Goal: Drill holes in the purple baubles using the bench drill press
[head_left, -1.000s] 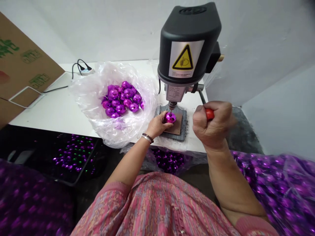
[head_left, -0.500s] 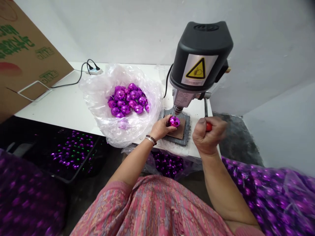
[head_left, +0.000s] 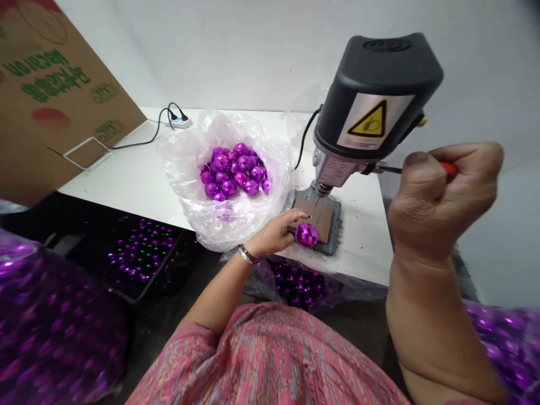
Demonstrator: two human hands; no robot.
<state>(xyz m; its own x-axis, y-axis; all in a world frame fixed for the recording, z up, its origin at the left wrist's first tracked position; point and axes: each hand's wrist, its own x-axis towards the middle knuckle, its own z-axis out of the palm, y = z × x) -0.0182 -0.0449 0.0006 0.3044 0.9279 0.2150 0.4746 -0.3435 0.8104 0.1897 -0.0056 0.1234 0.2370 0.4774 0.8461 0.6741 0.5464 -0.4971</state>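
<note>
My left hand [head_left: 276,232] pinches a shiny purple faceted ball [head_left: 306,234] at the near edge of the drill press base [head_left: 333,233], off the brown pad [head_left: 320,212]. A black bench drill press [head_left: 375,104] with a yellow warning label stands over the pad, its bit [head_left: 317,198] raised clear. My right hand [head_left: 439,199] is a fist around the red-tipped feed lever [head_left: 447,168], held high at the right.
An open clear plastic bag [head_left: 189,163] holds several purple balls [head_left: 234,171] left of the drill. A cardboard box [head_left: 54,95] and power strip [head_left: 179,121] sit on the white table. A black crate [head_left: 139,253] and bags of purple balls [head_left: 295,281] lie below the table edge.
My right hand has swung the lever upward and the bit has lifted. My left hand has drawn the purple ball off the pad toward me.
</note>
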